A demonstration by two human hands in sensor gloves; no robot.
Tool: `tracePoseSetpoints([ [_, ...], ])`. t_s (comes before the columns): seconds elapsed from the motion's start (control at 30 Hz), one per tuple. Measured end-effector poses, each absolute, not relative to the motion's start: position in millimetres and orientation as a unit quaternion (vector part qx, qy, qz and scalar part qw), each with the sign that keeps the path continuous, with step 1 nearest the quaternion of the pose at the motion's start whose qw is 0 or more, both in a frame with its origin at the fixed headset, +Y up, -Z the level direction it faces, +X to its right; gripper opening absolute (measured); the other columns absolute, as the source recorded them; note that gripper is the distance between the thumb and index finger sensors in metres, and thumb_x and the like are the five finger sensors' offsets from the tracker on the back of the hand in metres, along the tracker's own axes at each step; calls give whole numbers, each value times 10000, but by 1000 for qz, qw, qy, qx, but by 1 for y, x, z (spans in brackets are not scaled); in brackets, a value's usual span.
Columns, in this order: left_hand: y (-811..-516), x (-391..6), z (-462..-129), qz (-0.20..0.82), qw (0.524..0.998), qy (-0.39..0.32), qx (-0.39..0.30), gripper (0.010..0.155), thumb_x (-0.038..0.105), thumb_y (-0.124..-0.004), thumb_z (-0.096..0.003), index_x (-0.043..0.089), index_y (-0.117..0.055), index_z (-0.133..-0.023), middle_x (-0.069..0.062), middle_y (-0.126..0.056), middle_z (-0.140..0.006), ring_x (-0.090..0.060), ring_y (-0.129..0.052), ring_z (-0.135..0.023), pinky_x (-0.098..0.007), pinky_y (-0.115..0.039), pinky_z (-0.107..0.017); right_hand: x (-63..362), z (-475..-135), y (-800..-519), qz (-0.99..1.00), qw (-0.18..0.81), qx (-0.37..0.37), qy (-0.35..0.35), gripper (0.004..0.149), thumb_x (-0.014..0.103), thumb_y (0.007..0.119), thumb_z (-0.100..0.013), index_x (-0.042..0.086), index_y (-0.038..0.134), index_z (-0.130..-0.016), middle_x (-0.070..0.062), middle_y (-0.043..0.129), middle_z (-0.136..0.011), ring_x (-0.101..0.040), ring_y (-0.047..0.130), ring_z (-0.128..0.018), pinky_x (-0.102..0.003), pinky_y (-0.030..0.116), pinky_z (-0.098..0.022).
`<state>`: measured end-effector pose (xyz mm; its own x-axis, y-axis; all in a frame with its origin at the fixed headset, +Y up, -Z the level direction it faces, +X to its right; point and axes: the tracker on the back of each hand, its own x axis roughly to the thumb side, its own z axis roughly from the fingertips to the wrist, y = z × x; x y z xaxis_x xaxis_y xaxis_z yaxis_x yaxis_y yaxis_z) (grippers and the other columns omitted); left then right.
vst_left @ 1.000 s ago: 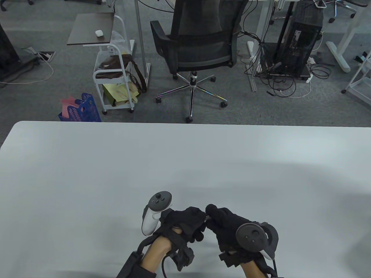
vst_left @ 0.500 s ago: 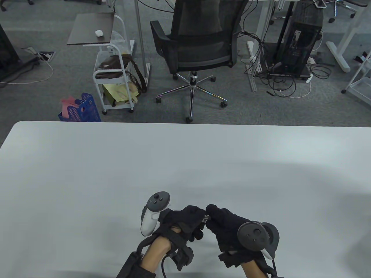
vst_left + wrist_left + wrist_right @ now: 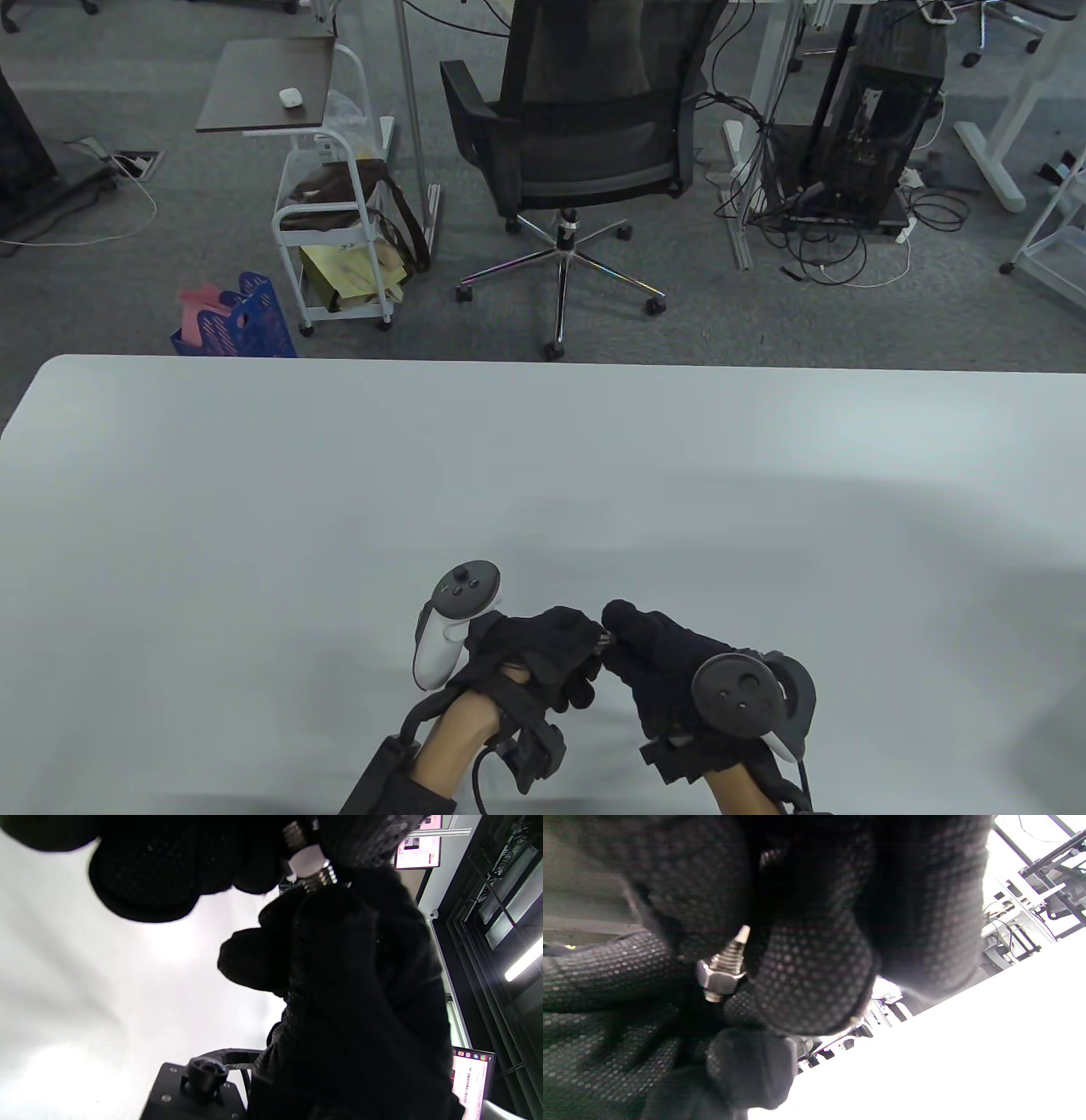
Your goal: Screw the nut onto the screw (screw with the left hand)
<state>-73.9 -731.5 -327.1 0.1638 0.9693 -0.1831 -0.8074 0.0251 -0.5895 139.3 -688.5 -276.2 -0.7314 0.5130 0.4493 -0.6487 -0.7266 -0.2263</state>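
— Where's the nut [image 3: 717,979] from where you stand?

— On the threads of the screw [image 3: 731,951], partway along; both are caught between the two gloves, low over the near edge of the white bench [image 3: 339,475].

— And each grip?

— The left hand [image 3: 543,649] has its fingers curled in at the hardware; whether it pinches the nut or the screw I cannot tell; the right hand [image 3: 662,658] is curled in too, fingertips [image 3: 814,984] closed around the screw's far end; the two hands touch at the fingertips.
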Motion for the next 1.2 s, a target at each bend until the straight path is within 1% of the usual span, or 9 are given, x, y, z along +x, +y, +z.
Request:
tracePoseSetpoints([
  [0.17,-732,-74,-327,635,688,-151,-316,574,385,-693,-453,45,-659,-915,-267,-758,-815,-408,-898,-515,-543,-718,-395,139,-276,-689,910,320,181,-190,485,353,934,-307,160,910,-751,-41,1053,-576,-102,1159,-270,-360,1024,-285],
  [0.23,-735,-74,-326,637,691,-134,-313,662,453,-683,-448,38,-627,-961,-286,-751,-829,-423,-896,-526,-549,-716,-400,140,-276,-689,909,326,180,-187,482,349,932,-308,158,910,-751,-45,1054,-575,-100,1160,-269,-359,1025,-282],
  [0.37,-733,-74,-327,630,702,-134,-302,577,425,-699,-444,21,-758,-852,-284,-826,-757,-426,-928,-457,-556,-735,-357,139,-276,-688,910,323,180,-189,483,356,931,-308,163,909,-750,-39,1054,-576,-101,1160,-268,-360,1024,-283],
  [0.53,-733,-73,-328,634,690,-148,-317,563,382,-701,-451,34,-678,-893,-270,-768,-802,-409,-901,-505,-545,-720,-388,138,-275,-687,911,317,183,-191,483,356,935,-307,163,909,-749,-39,1054,-574,-99,1160,-269,-359,1025,-283],
  [0.63,-735,-75,-326,641,692,-130,-307,662,453,-688,-446,36,-633,-958,-284,-758,-822,-423,-899,-520,-550,-718,-398,139,-276,-688,909,327,180,-188,484,355,937,-306,162,909,-749,-41,1054,-574,-100,1160,-269,-359,1025,-282],
  [0.73,-734,-74,-327,633,700,-132,-302,588,420,-702,-446,16,-752,-871,-294,-820,-768,-441,-924,-468,-565,-729,-364,139,-276,-688,909,327,178,-187,485,362,938,-305,163,910,-746,-33,1055,-571,-98,1160,-265,-358,1025,-280],
  [0.83,-732,-74,-327,627,704,-138,-303,559,385,-710,-445,13,-736,-861,-283,-816,-754,-421,-921,-457,-556,-731,-357,138,-276,-687,913,314,183,-185,486,369,936,-304,166,911,-745,-30,1056,-568,-99,1160,-263,-358,1026,-279],
  [1.03,-733,-74,-326,638,690,-142,-311,654,435,-697,-450,39,-615,-964,-280,-742,-835,-416,-892,-529,-545,-715,-402,140,-276,-687,909,327,179,-183,482,359,941,-303,163,911,-742,-36,1056,-568,-98,1160,-264,-357,1026,-278],
  [1.2,-733,-74,-327,627,704,-134,-304,575,401,-718,-444,7,-746,-862,-291,-816,-759,-431,-921,-462,-561,-729,-359,139,-275,-687,911,321,180,-184,484,369,939,-303,168,910,-742,-30,1057,-567,-98,1160,-261,-358,1026,-277],
])
